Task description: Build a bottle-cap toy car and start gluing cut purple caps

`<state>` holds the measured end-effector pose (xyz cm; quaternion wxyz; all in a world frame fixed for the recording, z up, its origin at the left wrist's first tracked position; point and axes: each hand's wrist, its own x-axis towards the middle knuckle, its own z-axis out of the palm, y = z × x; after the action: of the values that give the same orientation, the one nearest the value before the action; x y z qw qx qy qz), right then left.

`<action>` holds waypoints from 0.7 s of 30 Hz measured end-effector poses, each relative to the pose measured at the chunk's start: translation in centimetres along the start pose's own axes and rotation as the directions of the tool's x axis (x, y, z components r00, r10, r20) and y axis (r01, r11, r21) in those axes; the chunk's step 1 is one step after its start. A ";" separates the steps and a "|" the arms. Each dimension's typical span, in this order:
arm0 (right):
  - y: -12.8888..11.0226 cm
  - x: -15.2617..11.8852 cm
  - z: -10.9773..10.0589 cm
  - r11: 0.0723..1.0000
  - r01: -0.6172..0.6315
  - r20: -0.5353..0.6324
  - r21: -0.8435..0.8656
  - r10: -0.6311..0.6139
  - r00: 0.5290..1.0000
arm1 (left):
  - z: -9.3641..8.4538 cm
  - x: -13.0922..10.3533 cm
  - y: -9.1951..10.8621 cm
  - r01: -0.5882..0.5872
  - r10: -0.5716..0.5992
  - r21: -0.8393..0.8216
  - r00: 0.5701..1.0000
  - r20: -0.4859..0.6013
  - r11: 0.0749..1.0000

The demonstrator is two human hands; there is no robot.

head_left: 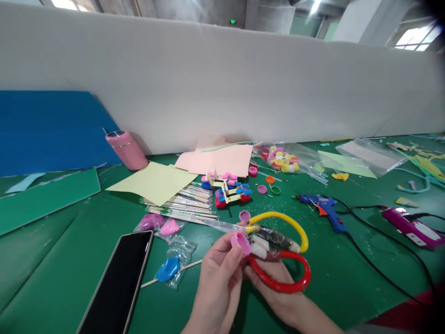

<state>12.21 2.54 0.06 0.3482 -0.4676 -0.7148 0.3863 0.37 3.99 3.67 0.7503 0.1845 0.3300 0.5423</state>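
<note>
A small pink bottle cap is pinched between the thumb and fingers of my left hand. Just to its right is a pair of scissors with one red and one yellow handle; dark wrapping and white pieces show between the handles. The blade points left, partly covered by my left fingers. My right hand is closed around the lower side of the scissors, its fingers partly hidden behind the red loop. Beyond the hands stands a small assembly of wooden sticks, caps and blue and pink clay.
A phone, blue clay on a stick and bundled sticks lie left. Loose caps and a bag of caps sit farther back. At right are a blue glue gun, its cord and a magenta device.
</note>
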 end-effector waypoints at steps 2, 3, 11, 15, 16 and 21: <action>0.1 0.0 -0.2 0.996 0.043 0.008 -0.074 -0.043 0.999 | -0.2 0.1 0.0 0.014 -0.014 -0.012 1.000 0.002 1.000; 0.2 0.0 -0.3 0.993 0.062 0.006 -0.096 -0.061 0.998 | -0.3 0.1 0.1 0.017 -0.017 -0.023 1.000 0.000 1.000; 2.4 -1.4 -2.0 0.915 -0.173 -0.233 0.365 0.270 0.934 | -0.6 0.2 1.5 -0.038 0.033 -0.027 0.985 -0.170 0.999; 3.1 -1.4 -2.8 0.840 -0.183 -0.325 0.511 0.385 0.864 | -0.9 0.1 1.7 -0.030 0.018 -0.066 0.985 -0.173 0.997; 3.0 -1.2 -3.1 0.821 -0.176 -0.344 0.544 0.409 0.845 | -1.0 0.1 1.7 -0.027 0.014 -0.078 0.985 -0.172 0.997; 3.1 -2.9 -6.7 0.789 -0.144 -0.418 0.597 0.459 0.784 | -1.4 0.0 1.4 -0.017 0.002 -0.062 0.974 -0.228 0.998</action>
<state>20.17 2.21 0.02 0.5820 -0.5539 -0.3610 0.4733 -1.63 4.36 3.57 0.7105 0.0989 0.3954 0.5737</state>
